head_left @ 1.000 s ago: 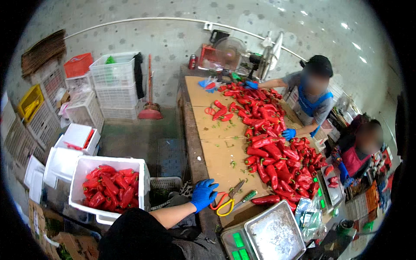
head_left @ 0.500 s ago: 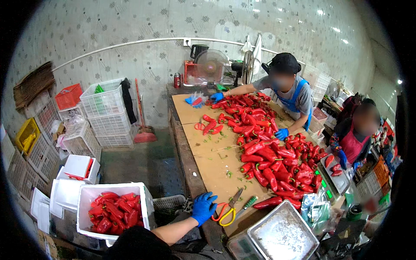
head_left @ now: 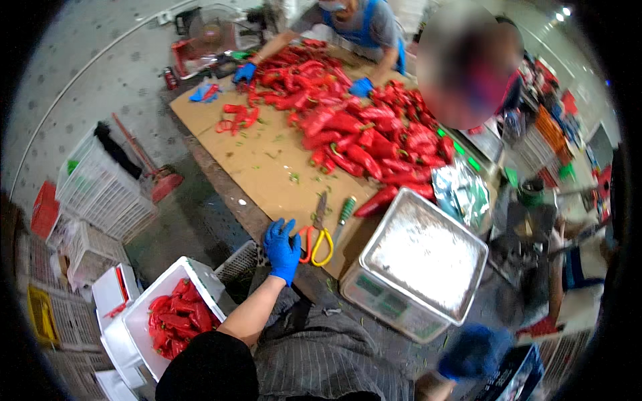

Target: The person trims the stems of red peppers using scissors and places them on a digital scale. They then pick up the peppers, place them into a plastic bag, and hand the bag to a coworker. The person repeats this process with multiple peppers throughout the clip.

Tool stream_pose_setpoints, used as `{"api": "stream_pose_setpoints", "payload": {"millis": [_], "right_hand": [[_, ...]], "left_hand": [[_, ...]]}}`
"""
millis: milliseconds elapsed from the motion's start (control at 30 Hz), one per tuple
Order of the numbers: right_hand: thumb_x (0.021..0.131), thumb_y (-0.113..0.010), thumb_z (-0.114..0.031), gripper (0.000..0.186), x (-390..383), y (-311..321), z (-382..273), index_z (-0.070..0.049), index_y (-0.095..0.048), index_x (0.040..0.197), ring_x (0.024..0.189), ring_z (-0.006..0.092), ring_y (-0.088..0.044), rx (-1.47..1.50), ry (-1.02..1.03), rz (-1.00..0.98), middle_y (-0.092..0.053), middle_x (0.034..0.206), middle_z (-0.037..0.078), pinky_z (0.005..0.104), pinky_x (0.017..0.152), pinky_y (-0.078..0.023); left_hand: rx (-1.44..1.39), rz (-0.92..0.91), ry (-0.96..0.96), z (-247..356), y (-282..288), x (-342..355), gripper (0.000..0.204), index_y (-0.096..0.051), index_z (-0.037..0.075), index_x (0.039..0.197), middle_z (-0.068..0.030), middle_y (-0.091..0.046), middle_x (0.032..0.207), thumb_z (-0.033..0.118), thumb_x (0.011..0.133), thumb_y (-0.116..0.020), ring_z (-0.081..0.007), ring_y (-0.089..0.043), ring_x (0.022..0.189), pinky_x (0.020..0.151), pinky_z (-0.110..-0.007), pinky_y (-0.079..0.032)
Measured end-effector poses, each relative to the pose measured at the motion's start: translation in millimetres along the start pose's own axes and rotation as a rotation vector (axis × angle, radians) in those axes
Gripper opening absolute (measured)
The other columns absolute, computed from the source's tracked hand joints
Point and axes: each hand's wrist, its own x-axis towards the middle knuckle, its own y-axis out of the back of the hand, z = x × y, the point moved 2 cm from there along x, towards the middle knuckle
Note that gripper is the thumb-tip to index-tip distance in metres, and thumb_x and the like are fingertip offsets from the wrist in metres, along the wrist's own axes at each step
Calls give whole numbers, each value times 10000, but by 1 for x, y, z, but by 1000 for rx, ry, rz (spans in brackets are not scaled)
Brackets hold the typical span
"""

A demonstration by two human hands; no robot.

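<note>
My left hand (head_left: 283, 250), in a blue glove, rests at the table's near edge with its fingers stretched out and holding nothing. Just right of it lie scissors (head_left: 323, 246) with one orange and one yellow handle loop, and a green-handled tool (head_left: 346, 211). At the lower right, motion smears my blue-gloved right hand (head_left: 475, 353), so its fingers cannot be made out. It is beside a dark blue printed box (head_left: 518, 375). Between my hands a metal tray (head_left: 428, 250) sits on top of a weighing scale (head_left: 381, 304). Red peppers (head_left: 364, 137) are heaped across the cardboard-covered table (head_left: 234, 157).
A white foam box (head_left: 144, 331) of red peppers stands at my left. Across the table a co-worker in a blue apron (head_left: 364, 27) has gloved hands at the heap; another person is at the far right. Clear plastic bags (head_left: 461, 194) lie beyond the tray. White crates (head_left: 107, 187) stand far left.
The view has swung down and to the right. My right hand has come into sight at the lower right, beside the blue box. My left hand stays at the table edge.
</note>
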Motion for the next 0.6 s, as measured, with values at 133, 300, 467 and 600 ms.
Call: {"api": "stream_pose_setpoints", "payload": {"millis": [133, 300, 467, 600], "right_hand": [[737, -593, -277, 534, -33, -63, 24, 21, -499, 1171, 550, 124, -456, -162, -518, -256, -500, 654, 40, 237, 506, -369], [821, -574, -179, 379, -43, -76, 58, 18, -530, 1142, 671, 107, -555, -126, -655, -385, -607, 851, 91, 212, 570, -421], [879, -481, -23, 303, -36, -96, 55, -15, -513, 1180, 749, 104, -549, -164, -767, -528, -579, 930, 51, 220, 689, -447], [887, -492, -34, 320, -34, -108, 61, -8, -494, 1206, 792, 94, -525, -208, -808, -644, -548, 904, 28, 239, 744, -449]], "left_hand": [[-49, -142, -76, 49, -1, 11, 563, -490, 134, 1248, -180, -426, 1287, 248, 732, -683, -377, -384, 1189, 957, -474, -325], [133, -366, 29, 64, -9, 17, 820, -338, 116, 1359, -206, -385, 1324, 249, 668, -760, -386, -391, 1184, 971, -465, -332], [78, -484, 32, 60, -10, 30, 823, -375, 117, 1337, -194, -478, 1223, 230, 631, -781, -368, -451, 1122, 910, -439, -394], [26, -461, 41, 41, -8, 37, 752, -455, 107, 1273, -186, -563, 1073, 224, 604, -776, -383, -520, 987, 822, -438, -455]]}}
